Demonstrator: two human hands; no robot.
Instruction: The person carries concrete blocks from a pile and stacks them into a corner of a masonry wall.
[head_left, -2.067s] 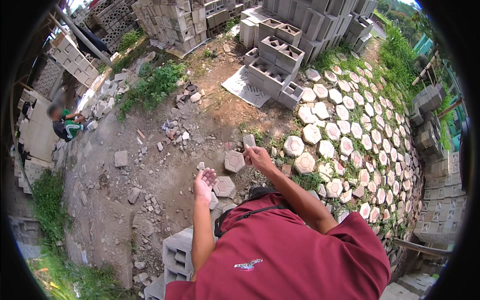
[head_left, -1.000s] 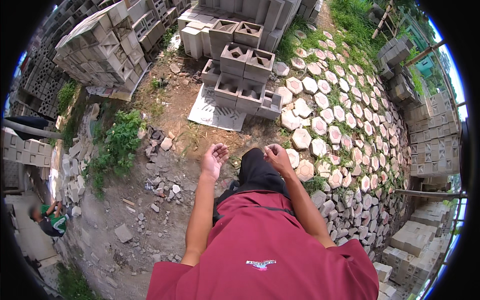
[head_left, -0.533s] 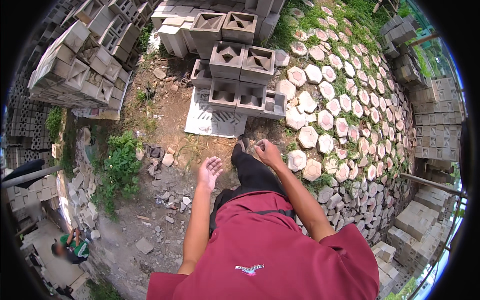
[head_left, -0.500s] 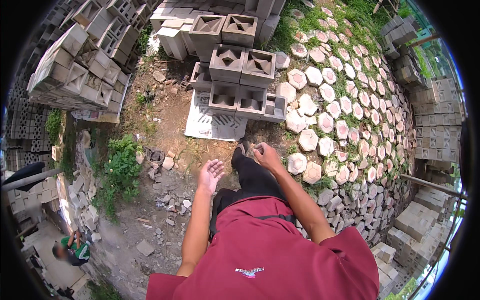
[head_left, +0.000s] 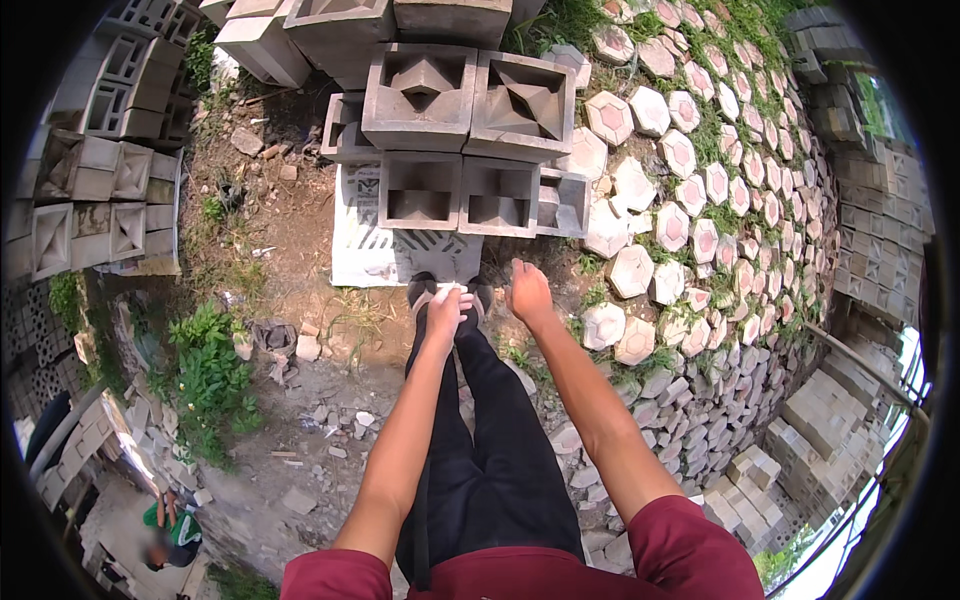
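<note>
Person standing on bare earth, both arms stretched forward and down. Left hand [head_left: 445, 312] and right hand [head_left: 529, 292] hang side by side, fingers loose and unclenched, gripping nothing. At twelve o'clock from the hands, just beyond the shoes [head_left: 450, 292], a stack of hollow concrete blocks [head_left: 462, 135] rests on a pale patterned slab [head_left: 372, 255]. Hexagonal pavers [head_left: 668, 225] spread toward two o'clock. A green plant [head_left: 205, 375] grows at nine o'clock.

Bare dirt ground [head_left: 300, 215] carries stacked hollow concrete blocks [head_left: 465, 150] far centre, hexagonal pavers [head_left: 680, 190] at right, rubble [head_left: 320, 420] near left.
</note>
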